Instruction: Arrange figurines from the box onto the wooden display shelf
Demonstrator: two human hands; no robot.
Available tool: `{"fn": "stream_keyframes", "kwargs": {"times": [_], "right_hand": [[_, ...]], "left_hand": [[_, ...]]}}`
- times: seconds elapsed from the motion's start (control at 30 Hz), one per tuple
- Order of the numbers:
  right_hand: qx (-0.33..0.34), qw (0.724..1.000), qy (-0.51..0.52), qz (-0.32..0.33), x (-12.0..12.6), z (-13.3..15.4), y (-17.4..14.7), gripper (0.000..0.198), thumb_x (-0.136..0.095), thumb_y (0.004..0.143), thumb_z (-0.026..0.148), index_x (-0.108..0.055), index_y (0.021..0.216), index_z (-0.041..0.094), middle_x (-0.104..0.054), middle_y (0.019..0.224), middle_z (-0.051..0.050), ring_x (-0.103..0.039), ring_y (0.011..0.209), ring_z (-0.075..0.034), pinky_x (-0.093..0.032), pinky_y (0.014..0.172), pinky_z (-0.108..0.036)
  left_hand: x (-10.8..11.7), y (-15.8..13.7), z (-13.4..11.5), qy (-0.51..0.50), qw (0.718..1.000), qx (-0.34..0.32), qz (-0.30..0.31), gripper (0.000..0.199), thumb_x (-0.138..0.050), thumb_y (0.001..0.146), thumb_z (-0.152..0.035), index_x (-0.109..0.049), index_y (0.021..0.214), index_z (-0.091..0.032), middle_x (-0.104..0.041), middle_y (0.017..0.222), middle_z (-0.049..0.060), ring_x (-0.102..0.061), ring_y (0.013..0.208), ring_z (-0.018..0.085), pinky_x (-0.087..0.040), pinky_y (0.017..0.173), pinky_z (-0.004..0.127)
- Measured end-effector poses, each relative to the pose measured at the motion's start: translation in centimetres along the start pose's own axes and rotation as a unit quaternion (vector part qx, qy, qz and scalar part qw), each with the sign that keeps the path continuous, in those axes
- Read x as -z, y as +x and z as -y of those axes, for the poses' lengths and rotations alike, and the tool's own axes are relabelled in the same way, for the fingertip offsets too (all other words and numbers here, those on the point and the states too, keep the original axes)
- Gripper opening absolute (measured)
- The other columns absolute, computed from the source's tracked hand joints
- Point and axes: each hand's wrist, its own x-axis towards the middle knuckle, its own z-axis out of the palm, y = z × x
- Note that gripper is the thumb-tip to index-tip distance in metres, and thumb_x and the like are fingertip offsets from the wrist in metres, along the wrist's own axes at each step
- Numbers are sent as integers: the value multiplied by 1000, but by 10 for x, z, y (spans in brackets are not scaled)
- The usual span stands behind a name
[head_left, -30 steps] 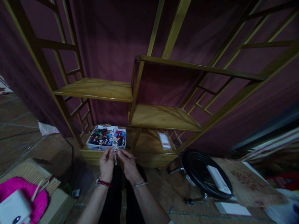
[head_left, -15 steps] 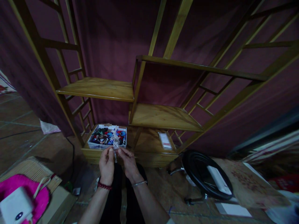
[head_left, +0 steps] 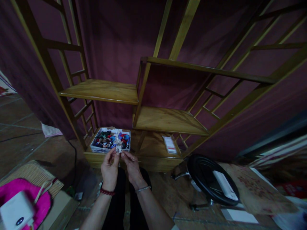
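A small clear, shiny object [head_left: 119,148], perhaps plastic wrapping, is pinched between my two hands. My left hand [head_left: 109,172] grips its left side with thumb and fingertips, and a dark red bead bracelet circles that wrist. From the right, my right hand [head_left: 131,166] holds it with thumb and forefinger; a silver bracelet is on this wrist. Just beyond my fingertips stands an open white cardboard box [head_left: 100,150], filled with several small colourful items, seemingly figurines. The clear object overlaps the box's front edge from my viewpoint. Its exact kind is too small to tell.
A wooden shelf unit [head_left: 103,91] rises in front of me, with a white packet [head_left: 169,144] on its lowest board. To the right is a black round stool [head_left: 203,179] bearing a white box [head_left: 224,185]. At lower left a white device [head_left: 16,210] lies on a pink tray [head_left: 44,201].
The clear object has shifted slightly between my fingers, and less of its lower end shows below them. My left fingers have moved a little nearer the right ones.
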Motion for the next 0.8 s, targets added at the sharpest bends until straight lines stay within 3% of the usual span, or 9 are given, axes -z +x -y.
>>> {"fn": "stream_keyframes", "kwargs": {"times": [0.33, 0.5, 0.8], "right_hand": [[9, 1000, -7, 16, -8, 3, -4, 24, -63, 67, 35, -69, 86, 21, -67, 88, -2, -57, 85, -17, -40, 83, -30], [21, 1000, -15, 1, -11, 6, -5, 22, -65, 66, 35, -70, 82, 21, -68, 82, -2, -59, 78, -17, -43, 79, -30], [56, 997, -38, -22, -14, 9, -8, 22, -67, 63, 35, -70, 78, 20, -68, 82, -3, -60, 80, -18, -46, 78, -32]], "left_hand": [[2, -1, -7, 23, 1000, -9, -9, 42, -61, 66, -38, -59, 101, -15, -61, 104, 10, -58, 89, 18, -45, 80, 31], [0, -3, -9, -7, 1000, -9, -10, 40, -60, 67, -36, -58, 100, -14, -64, 98, 9, -60, 84, 18, -48, 76, 31], [-1, -5, -10, 33, 998, -35, -27, 35, -53, 72, -36, -57, 100, -14, -62, 101, 10, -58, 90, 19, -44, 83, 33]]}}
